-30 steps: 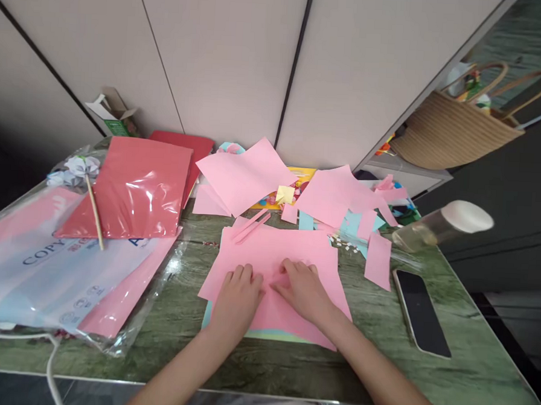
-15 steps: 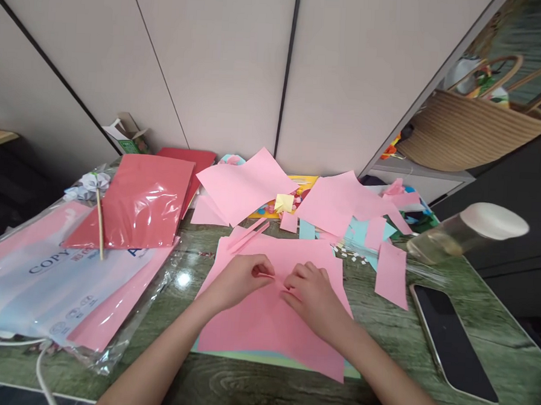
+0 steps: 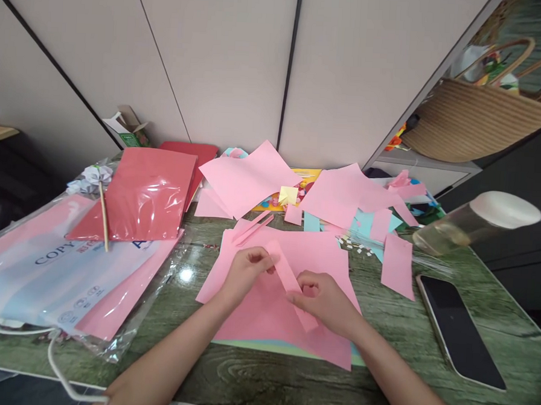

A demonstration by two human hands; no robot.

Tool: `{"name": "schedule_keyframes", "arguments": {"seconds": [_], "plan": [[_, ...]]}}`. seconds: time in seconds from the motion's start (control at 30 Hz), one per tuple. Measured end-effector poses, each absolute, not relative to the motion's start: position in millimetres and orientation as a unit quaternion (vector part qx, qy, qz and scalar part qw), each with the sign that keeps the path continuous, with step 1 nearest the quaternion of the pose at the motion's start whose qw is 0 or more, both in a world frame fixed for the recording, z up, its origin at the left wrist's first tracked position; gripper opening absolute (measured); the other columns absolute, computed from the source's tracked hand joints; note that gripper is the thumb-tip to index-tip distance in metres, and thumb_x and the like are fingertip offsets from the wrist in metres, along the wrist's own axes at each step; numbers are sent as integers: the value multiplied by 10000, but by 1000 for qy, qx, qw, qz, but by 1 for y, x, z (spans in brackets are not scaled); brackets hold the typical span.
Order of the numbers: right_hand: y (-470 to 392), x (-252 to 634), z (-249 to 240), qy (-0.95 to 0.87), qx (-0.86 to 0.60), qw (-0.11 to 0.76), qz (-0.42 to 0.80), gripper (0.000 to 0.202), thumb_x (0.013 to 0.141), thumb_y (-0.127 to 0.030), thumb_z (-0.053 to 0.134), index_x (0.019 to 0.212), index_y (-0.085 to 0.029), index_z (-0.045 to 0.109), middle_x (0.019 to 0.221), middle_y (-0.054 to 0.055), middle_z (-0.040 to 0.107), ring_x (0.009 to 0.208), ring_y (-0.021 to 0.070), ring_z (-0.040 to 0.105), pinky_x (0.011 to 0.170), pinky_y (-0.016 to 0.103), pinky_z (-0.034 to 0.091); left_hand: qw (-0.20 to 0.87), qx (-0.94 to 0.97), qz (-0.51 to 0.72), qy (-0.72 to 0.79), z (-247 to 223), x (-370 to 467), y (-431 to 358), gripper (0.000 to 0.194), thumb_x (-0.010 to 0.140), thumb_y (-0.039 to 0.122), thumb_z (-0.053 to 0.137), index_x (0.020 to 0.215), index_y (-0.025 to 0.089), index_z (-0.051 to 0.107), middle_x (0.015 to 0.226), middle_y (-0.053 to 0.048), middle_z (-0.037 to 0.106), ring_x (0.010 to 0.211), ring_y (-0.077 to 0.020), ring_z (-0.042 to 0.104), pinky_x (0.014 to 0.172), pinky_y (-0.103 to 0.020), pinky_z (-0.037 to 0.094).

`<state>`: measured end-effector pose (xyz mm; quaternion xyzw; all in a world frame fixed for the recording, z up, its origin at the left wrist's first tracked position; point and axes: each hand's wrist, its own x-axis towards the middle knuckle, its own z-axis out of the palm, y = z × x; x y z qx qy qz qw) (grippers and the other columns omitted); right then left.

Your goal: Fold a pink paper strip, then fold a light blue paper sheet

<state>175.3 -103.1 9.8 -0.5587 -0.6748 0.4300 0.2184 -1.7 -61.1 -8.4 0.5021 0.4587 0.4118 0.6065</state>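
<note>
A pink paper strip [image 3: 285, 268] runs diagonally between both hands, above a stack of large pink sheets [image 3: 264, 323] with blue and green edges below. My left hand [image 3: 251, 271] pinches the strip's upper left end. Farther down the strip, my right hand [image 3: 322, 299] grips it between thumb and curled fingers; the lower end sticks out beneath. Two thin pink folded strips [image 3: 253, 229] lie at the stack's back left corner. Behind the stack sits a small yellow folded paper [image 3: 288, 195].
Left: red paper pack [image 3: 148, 190], plastic-wrapped copy paper [image 3: 80, 283], a stick with a white paper flower [image 3: 104, 218] and a white cable. Right: a phone [image 3: 461, 330], a clear jar [image 3: 445, 233] and pink and blue scraps. A cabinet wall stands behind.
The pink strip now shows face-up between the hands; before, the fingers mostly hid it. My right hand has moved slightly right and down along it. The view has shifted slightly.
</note>
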Motion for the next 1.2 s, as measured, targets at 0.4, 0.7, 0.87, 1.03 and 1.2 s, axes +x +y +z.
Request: {"name": "schedule_keyframes", "arguments": {"seconds": [0.4, 0.7, 0.87, 1.03, 1.2], "plan": [[-100, 190, 18, -635, -502, 246, 534, 154, 793, -332, 545, 830, -204, 621, 825, -6, 623, 775, 147, 535, 699, 267, 394, 663, 526, 335, 414, -6, 3, -69, 255, 728, 315, 626, 589, 158, 481, 555, 44, 472, 538, -85, 484, 551, -218, 407], [-104, 181, 10, -598, -566, 291, 487, 236, 790, -356, 574, 629, -183, 580, 609, -26, 558, 611, 109, 503, 567, 228, 389, 680, 519, 315, 412, 0, 12, -84, 174, 734, 286, 652, 690, 147, 557, 638, 34, 539, 603, -79, 490, 566, -200, 389], [-110, 178, 10, -582, -581, 340, 456, 161, 761, -361, 629, 734, -203, 619, 687, -12, 637, 664, 129, 588, 619, 244, 458, 687, 481, 337, 429, 1, 12, -83, 185, 739, 297, 655, 667, 140, 591, 596, 29, 541, 566, -77, 485, 560, -205, 400], [-119, 172, 9, -644, -576, 396, 311, 51, 789, -255, 614, 799, -234, 658, 754, -2, 686, 707, 139, 628, 663, 266, 490, 687, 472, 349, 428, 1, 13, -86, 177, 740, 288, 652, 661, 144, 585, 583, 34, 523, 562, -77, 473, 545, -201, 388], [-120, 171, 5, -729, -505, 441, 138, 163, 754, -100, 619, 853, -225, 654, 657, -23, 677, 551, 107, 574, 540, 253, 447, 690, 455, 355, 436, 0, 15, -90, 162, 747, 271, 639, 669, 141, 583, 600, 27, 527, 583, -82, 466, 556, -204, 386]]}}
